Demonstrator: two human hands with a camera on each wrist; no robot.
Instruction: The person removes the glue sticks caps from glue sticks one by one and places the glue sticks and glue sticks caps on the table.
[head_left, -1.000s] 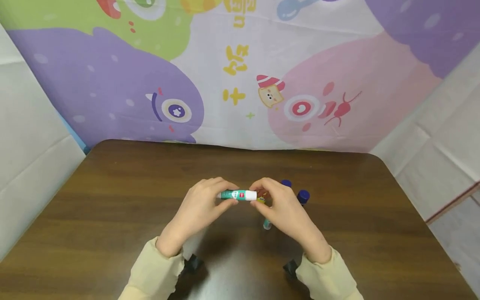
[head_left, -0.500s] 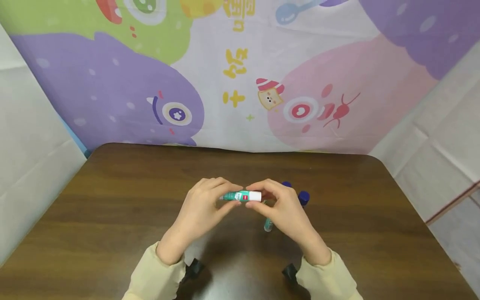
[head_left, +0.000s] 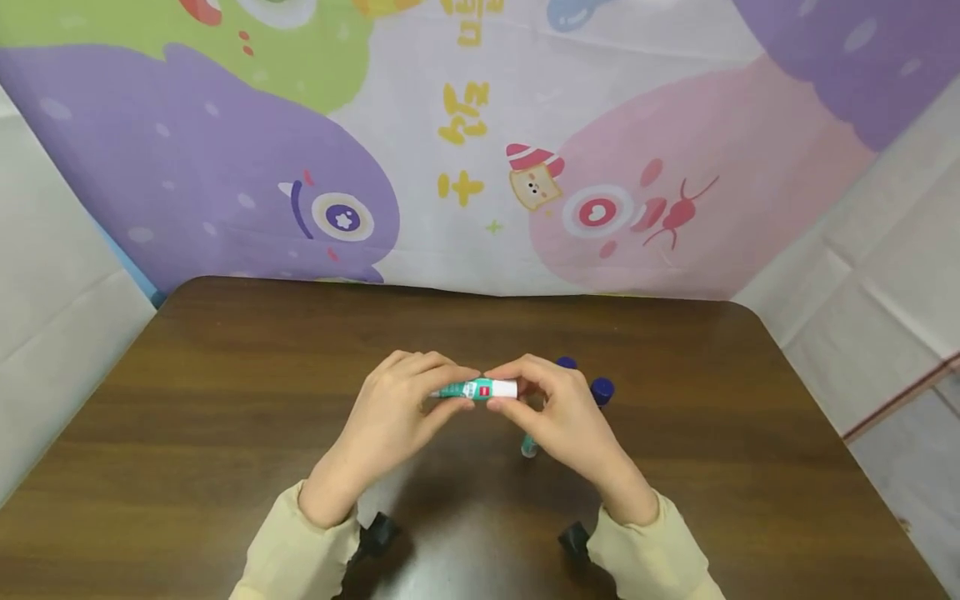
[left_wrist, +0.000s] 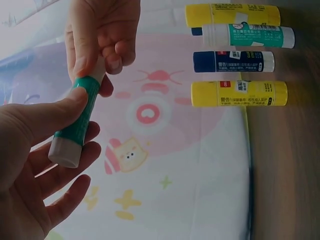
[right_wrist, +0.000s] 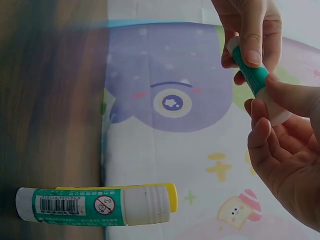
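Barely apart, fingers [head_left: 448, 375] pinching green glue stick [head_left: 482, 389]

I see one glue stick [head_left: 480, 389], a slim cylinder with a teal-green label that carries a small red square and a white patch. A smooth white section extends past the label at its right end, flush against the green; a shorter pale piece finishes the left end. It lies nearly level, pointing left to right, raised above the middle of the table [head_left: 225, 467]. My left hand [head_left: 393, 408] pinches its left part, thumb on the label; my right hand [head_left: 558, 412] grips it by the white section, fingertips near the label's edge.
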